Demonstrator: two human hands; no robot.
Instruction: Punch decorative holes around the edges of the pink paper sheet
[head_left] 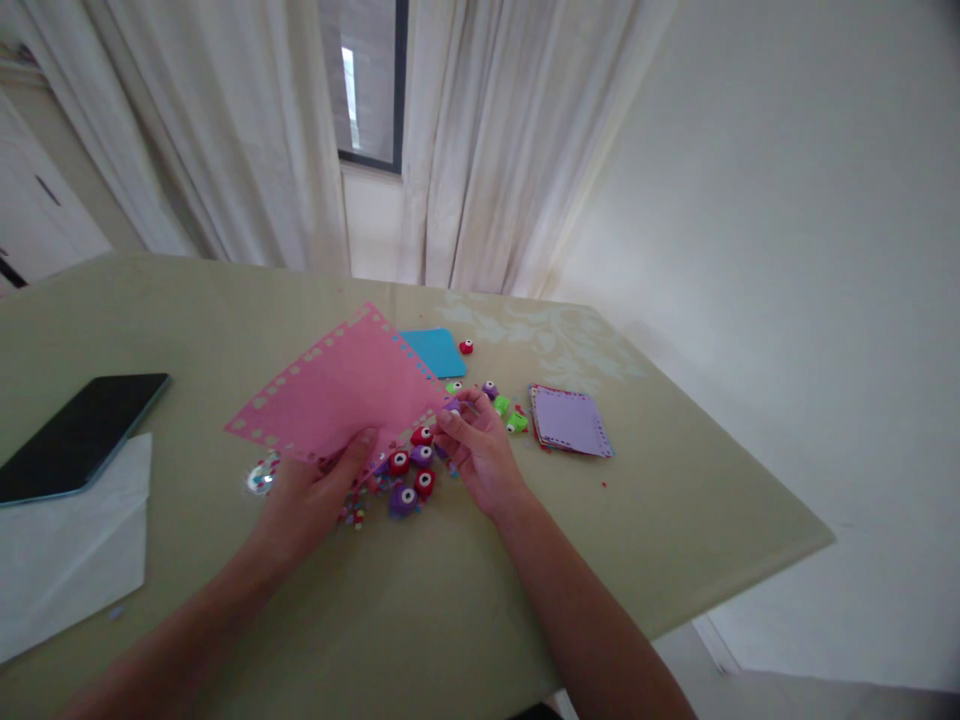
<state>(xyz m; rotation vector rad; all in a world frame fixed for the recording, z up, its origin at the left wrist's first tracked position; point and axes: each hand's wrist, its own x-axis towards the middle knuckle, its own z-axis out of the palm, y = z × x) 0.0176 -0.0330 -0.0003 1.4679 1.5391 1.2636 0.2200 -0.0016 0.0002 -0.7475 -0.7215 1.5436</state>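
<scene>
My left hand (315,490) grips the lower edge of a pink sheet of paper (345,390), thumb on top, holding it tilted above the table. Punched holes run along the sheet's edges. At the sheet's right corner, my right hand (484,450) pinches a small purple hole punch (452,407), partly hidden by the fingers. Beneath and between my hands lie several small punches with big eyes, among them a red punch (425,483) and a purple punch (403,499). Several green punches, one a green punch (517,422), lie just beyond my right hand. Paper confetti (356,512) is scattered near my left hand.
A stack of hole-edged sheets (571,420), lilac on top, lies to the right. Blue paper (442,352) and a lone red punch (466,347) lie behind. A dark tablet (82,435) rests partly on white paper (75,550) at left. The table's edge (750,590) runs along the right.
</scene>
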